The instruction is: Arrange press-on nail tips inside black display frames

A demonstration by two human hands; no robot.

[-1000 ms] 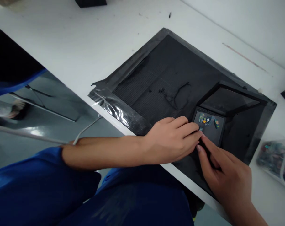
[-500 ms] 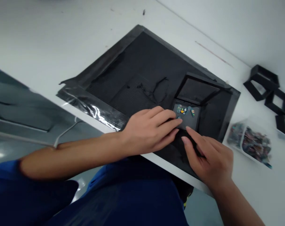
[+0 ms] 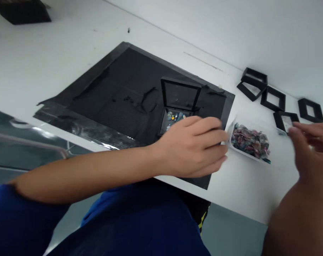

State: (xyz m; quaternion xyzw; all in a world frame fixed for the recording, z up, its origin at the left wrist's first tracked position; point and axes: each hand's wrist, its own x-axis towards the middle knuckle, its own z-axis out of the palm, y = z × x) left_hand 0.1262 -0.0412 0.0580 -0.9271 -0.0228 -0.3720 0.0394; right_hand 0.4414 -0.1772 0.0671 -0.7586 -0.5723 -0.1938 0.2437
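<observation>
My left hand (image 3: 194,147) is over the front right part of an open black display box (image 3: 181,94), hiding much of its tray. Its fingers are loosely bent and slightly apart, with the tips beside a clear plastic tub (image 3: 237,151); the thumb is hidden. In the tray lie several small colourful charm-like pieces (image 3: 173,116). Shiny, wrapped-looking small pieces (image 3: 250,142) fill the tub. At the right edge, my blurred right hand (image 3: 314,149) has thumb and forefinger close together by a black frame (image 3: 280,115). Whatever is between them, if anything, cannot be made out.
The box stands on a black mat (image 3: 118,81) taped to the white table (image 3: 70,46). A dark thin strip (image 3: 145,99) lies on the mat. More black frames (image 3: 273,97) are grouped by the wall at right. A dark block-like object (image 3: 22,12) is at far left.
My right hand has left the display box and moved right, past the tub to the black frames. My left hand has shifted right across the box's front. The view has turned rightward.
</observation>
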